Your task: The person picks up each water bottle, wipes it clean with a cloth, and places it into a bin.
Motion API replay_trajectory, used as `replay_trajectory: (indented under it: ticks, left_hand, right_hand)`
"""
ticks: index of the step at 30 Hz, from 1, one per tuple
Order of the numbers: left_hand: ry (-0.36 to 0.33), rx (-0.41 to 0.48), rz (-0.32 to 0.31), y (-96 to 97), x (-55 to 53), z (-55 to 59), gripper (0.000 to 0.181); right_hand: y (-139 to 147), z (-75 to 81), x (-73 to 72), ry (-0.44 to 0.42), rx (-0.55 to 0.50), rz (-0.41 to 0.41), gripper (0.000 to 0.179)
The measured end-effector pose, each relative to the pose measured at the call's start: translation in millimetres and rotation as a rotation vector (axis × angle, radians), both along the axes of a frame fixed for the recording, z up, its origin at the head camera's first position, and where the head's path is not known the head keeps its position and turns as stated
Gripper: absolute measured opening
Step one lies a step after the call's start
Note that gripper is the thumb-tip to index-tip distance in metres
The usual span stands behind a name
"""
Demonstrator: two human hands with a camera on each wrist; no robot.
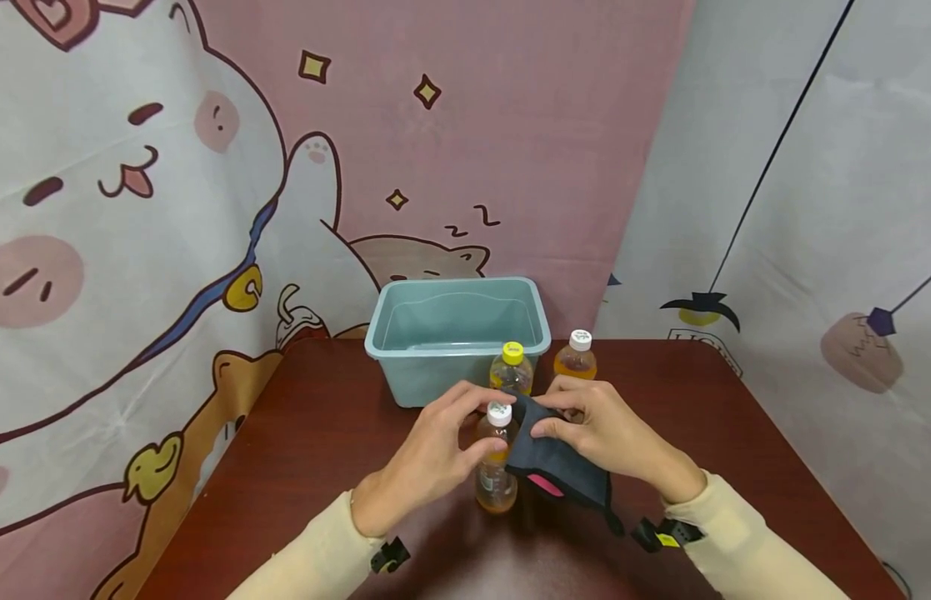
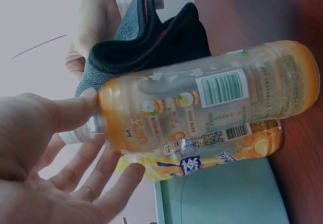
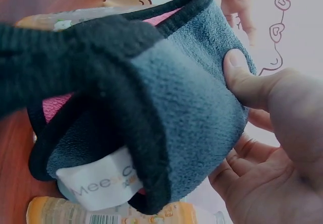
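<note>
My left hand (image 1: 431, 446) is at the neck of a clear plastic bottle (image 1: 497, 485) with a white cap and an orange label, thumb on one side and fingers around the other. The bottle stands upright on the table, with a little orange-brown colour at its base. My right hand (image 1: 611, 425) pinches a folded dark grey cloth (image 1: 566, 467) between thumb and fingers, right beside the bottle. Black edging, a pink inner face and a white tag (image 3: 101, 181) show on the cloth. The bottle's far side is hidden in the head view.
Behind the hands stands a yellow-capped bottle (image 1: 513, 375), in front of a light blue-green plastic bin (image 1: 416, 379). Another white-capped bottle (image 1: 576, 362) is to the right of the bin. A dark red-brown table (image 1: 307, 467) lies beneath; printed fabric (image 1: 540, 150) hangs behind.
</note>
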State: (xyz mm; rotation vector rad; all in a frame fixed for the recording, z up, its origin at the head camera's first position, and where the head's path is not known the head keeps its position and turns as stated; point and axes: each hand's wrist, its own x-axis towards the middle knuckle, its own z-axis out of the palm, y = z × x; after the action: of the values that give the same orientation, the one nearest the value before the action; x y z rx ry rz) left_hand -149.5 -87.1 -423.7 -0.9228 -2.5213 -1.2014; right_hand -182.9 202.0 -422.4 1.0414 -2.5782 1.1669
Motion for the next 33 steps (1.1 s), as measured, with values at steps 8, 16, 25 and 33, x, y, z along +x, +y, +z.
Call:
replay_trajectory:
  ticks: [8, 16, 25, 33]
  left_hand:
    - [0.010, -0.012, -0.028, -2.7, -0.1, 3.2, 0.056]
    - [0.010, -0.020, -0.037, -4.7, -0.2, 4.0, 0.058]
    - [0.011, -0.025, -0.034, -4.9, 0.5, 4.6, 0.058]
    - [0.017, -0.036, -0.036, -5.2, 0.6, 4.4, 0.058]
  right_hand:
    - [-7, -2.8, -0.4, 0.003, 0.002, 0.014, 0.035]
    - [-8, -10.4, -2.0, -0.006, 0.036, 0.019, 0.037]
    - [-4, -25.6, -5.8, 0.018, 0.076, 0.074, 0.028]
    - [-4, -41.0, -7.7, -0.027, 0.179, 0.108, 0.029]
